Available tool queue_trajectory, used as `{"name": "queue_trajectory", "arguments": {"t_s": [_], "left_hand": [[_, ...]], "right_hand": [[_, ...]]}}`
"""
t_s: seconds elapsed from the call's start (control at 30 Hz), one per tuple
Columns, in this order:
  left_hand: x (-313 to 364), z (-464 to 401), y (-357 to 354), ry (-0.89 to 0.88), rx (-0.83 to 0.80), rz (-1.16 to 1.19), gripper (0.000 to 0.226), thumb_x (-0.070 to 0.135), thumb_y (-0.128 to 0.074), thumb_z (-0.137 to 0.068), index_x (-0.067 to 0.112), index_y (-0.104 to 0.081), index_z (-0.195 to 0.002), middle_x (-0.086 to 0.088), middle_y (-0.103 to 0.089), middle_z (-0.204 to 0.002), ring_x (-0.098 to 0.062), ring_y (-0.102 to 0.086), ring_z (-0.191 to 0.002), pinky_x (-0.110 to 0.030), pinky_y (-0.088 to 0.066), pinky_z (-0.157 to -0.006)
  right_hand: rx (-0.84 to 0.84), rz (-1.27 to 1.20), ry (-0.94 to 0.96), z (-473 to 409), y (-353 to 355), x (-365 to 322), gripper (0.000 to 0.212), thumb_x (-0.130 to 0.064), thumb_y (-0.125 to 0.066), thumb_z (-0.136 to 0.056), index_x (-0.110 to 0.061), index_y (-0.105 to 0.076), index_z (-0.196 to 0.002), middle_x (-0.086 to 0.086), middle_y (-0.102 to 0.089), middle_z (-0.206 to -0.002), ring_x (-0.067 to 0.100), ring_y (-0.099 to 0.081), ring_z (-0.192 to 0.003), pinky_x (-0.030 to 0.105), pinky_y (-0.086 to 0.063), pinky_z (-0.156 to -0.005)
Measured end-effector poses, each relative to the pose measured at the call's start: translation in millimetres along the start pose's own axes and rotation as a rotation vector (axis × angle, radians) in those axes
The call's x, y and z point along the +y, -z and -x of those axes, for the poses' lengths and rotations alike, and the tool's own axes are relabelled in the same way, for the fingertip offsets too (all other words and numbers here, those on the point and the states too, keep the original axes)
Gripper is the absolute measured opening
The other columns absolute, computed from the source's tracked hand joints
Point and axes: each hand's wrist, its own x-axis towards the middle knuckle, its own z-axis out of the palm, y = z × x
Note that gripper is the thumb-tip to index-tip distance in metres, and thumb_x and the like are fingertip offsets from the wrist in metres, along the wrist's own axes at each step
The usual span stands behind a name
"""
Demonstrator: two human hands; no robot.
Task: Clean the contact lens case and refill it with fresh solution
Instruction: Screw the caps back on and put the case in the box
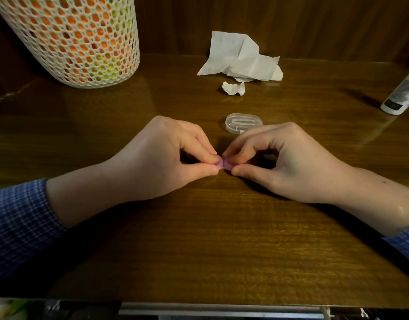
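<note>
Pinching a pink lens case (222, 164), both hands' grip hides its wells.

My forearms rest on a dark wooden table (222, 239) with a glossy, streaked grain. At its far left stands a tall white mesh basket (76, 38), orange and yellow-green shapes showing through the holes. Far centre, against the wooden back panel, lies a crumpled white tissue (242, 58), with a small torn wad of tissue (233, 88) just in front of it. Nearer me sits a clear oval plastic box (243, 123), lid on, a pale U-shaped piece inside. At the right edge a white bottle (401, 94) leans, partly cut off.
</note>
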Motion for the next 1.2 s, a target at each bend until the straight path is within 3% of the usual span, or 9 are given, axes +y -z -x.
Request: {"name": "queue_trajectory", "arguments": {"t_s": [0.23,0.57,0.77,0.83,0.93,1.0,1.1,1.2], "left_hand": [[0,3,-5,0.008,0.057,0.007,0.018,0.031,-0.077,-0.083,0.026,-0.081,-0.1,0.016,-0.074,-0.1,0.001,-0.07,-0.093,-0.027,-0.061,-0.081],[2,8,-12,0.0,0.115,0.009,0.019,0.025,-0.078,-0.085,0.021,-0.081,-0.103,0.013,-0.073,-0.099,-0.002,-0.071,-0.092,-0.028,-0.061,-0.078],[7,6,-8,0.068,0.059,0.011,0.019,0.026,-0.08,-0.084,0.027,-0.08,-0.103,0.016,-0.073,-0.099,0.003,-0.069,-0.095,-0.027,-0.061,-0.083],[10,3,-9,0.082,0.021,0.027,0.02,0.025,-0.08,-0.084,0.029,-0.08,-0.104,0.017,-0.073,-0.101,0.002,-0.069,-0.095,-0.028,-0.061,-0.082],[13,-5,-14,0.09,-0.022,0.05,0.022,0.026,-0.081,-0.084,0.031,-0.079,-0.105,0.017,-0.072,-0.102,-0.005,-0.069,-0.093,-0.032,-0.061,-0.076],[13,-10,-17,0.083,-0.041,0.06,0.021,0.027,-0.081,-0.083,0.032,-0.078,-0.104,0.017,-0.071,-0.104,-0.007,-0.068,-0.093,-0.029,-0.061,-0.075],[12,-15,-16,0.075,-0.066,0.079,0.023,0.035,-0.084,-0.079,0.033,-0.078,-0.101,0.02,-0.064,-0.112,-0.006,-0.065,-0.093,-0.017,-0.055,-0.07],[7,-25,-11,0.112,0.083,0.187,0.033,0.042,-0.08,-0.078,0.03,-0.075,-0.108,0.018,-0.06,-0.115,-0.011,-0.065,-0.091,-0.025,-0.06,-0.07]], "right_hand": [[0.106,0.06,-0.088,-1,-13,-8,0.006,-0.026,-0.083,-0.082,-0.025,-0.077,-0.079,-0.014,-0.073,-0.086,0.004,-0.07,-0.086,0.029,-0.058,-0.085],[0.166,0.097,-0.13,0,-20,-10,0.009,-0.031,-0.082,-0.083,-0.031,-0.075,-0.078,-0.017,-0.07,-0.078,-0.003,-0.064,-0.081,0.019,-0.056,-0.073],[0.094,0.01,-0.097,4,-6,-5,0.007,-0.036,-0.077,-0.085,-0.031,-0.076,-0.081,-0.015,-0.073,-0.092,-0.002,-0.067,-0.092,0.017,-0.055,-0.082],[0.193,-0.024,-0.103,5,5,3,0.012,-0.045,-0.074,-0.082,-0.034,-0.075,-0.083,-0.017,-0.071,-0.101,-0.002,-0.065,-0.096,0.018,-0.055,-0.079],[0.376,0.041,-0.155,-5,25,25,0.011,-0.039,-0.077,-0.083,-0.036,-0.071,-0.092,-0.017,-0.068,-0.107,0.003,-0.066,-0.084,0.022,-0.058,-0.07],[0.31,0.146,-0.183,-16,33,39,0.021,-0.037,-0.08,-0.083,-0.038,-0.068,-0.1,-0.015,-0.063,-0.114,0.005,-0.067,-0.076,0.017,-0.058,-0.06],[0.153,0.23,-0.154,-29,32,54,0.026,-0.039,-0.082,-0.082,-0.04,-0.066,-0.103,-0.014,-0.058,-0.123,0.006,-0.067,-0.071,0.01,-0.054,-0.06],[0.13,0.22,-0.096,-34,29,60,0.025,-0.037,-0.082,-0.082,-0.04,-0.067,-0.102,-0.012,-0.065,-0.119,0.005,-0.065,-0.076,0.016,-0.056,-0.061]]}}
